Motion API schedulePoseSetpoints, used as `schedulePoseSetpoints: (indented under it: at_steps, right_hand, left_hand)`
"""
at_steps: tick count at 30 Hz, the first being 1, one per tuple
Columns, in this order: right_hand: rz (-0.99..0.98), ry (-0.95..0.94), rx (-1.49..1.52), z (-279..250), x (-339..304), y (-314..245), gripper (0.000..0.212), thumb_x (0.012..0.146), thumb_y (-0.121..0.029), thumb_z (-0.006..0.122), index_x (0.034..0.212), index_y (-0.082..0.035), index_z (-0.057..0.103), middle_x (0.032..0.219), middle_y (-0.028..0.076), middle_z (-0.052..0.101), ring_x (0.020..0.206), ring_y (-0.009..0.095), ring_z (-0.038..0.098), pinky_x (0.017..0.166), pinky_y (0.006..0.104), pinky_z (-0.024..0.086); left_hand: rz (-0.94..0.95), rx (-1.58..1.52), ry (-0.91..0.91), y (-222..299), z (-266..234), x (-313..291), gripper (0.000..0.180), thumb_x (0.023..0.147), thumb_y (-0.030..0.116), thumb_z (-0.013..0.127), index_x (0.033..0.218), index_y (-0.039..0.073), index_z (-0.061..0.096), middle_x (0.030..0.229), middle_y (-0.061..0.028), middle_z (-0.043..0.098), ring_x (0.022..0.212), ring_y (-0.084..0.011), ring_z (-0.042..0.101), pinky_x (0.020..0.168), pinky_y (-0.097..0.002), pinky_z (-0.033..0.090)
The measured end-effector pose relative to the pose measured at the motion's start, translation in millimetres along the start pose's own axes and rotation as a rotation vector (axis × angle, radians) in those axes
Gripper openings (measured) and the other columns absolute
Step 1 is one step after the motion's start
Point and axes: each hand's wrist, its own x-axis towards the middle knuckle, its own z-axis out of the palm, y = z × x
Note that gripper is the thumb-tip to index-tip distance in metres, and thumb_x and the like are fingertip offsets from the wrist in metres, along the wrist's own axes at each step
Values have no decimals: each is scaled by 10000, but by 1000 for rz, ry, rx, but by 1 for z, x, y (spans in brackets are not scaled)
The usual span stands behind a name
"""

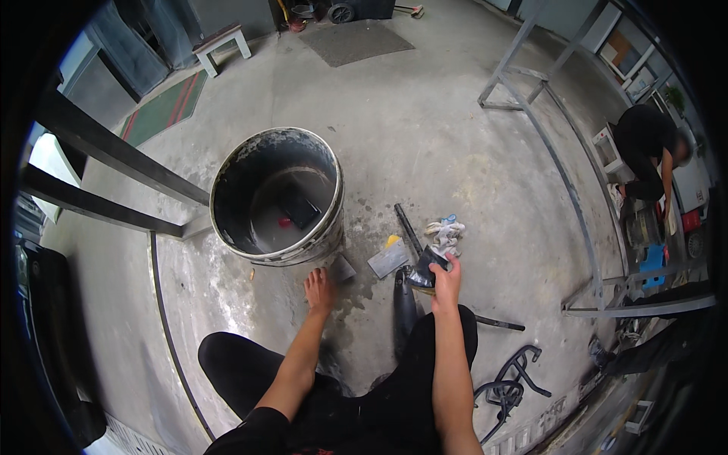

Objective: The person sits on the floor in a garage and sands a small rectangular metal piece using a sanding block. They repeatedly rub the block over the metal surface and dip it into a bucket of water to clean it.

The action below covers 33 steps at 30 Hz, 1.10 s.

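My right hand (446, 284) is closed around a glossy black curved part (423, 273), held above my right knee. Low over the floor, between the bucket and my knees, is my left hand (318, 292), its fingers stretched and apart. Right beside those fingers lies a small dark grey rectangular piece (344, 268); whether they touch it I cannot tell. A lighter grey flat sheet (388, 259) rests on the wet concrete by the black part, with a bit of yellow (393, 240) behind it. Below the held part stands a dark rounded piece (405, 307), partly hidden by my leg.
A large bucket (340, 220) with water, a dark block and something red stands ahead left. A black bar (408, 227) and a crumpled white rag (447, 233) lie ahead. Metal frames (542, 136) flank both sides. Black tubing (508, 387) lies right; a person (644, 148) bends at far right.
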Motion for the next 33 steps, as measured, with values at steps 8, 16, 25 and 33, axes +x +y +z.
schedulePoseSetpoints:
  at_steps: [8,16,25,33]
  right_hand:
    - [182,-293,-173,7,-74,41,554,799,52,699,1263,-28,408,1032,126,643,881,181,660,754,294,540]
    - [203,-352,-229,-11,-93,31,576,835,39,686,1319,-6,377,1042,135,674,885,163,667,764,281,540]
    - [148,-166,-330,7,-16,55,488,769,1,669,1219,67,491,1027,129,643,901,193,644,794,319,518]
    - [137,-530,305,69,-55,-21,318,860,56,512,1169,7,571,1034,120,688,951,237,698,841,348,563]
  left_hand:
    - [242,-97,-208,106,33,53,605,729,374,820,1160,54,543,1173,-133,539,1122,-317,522,896,-446,462]
    - [145,-125,-281,123,53,65,407,718,277,803,1008,82,595,1076,-146,601,1061,-353,575,859,-457,494]
    - [-309,-1081,-913,107,-84,52,215,860,72,552,1050,117,462,1027,-86,656,841,-215,638,766,-435,518]
    - [-237,-1786,-965,61,-228,15,211,986,339,587,1056,160,501,978,23,548,903,-102,516,839,-346,456]
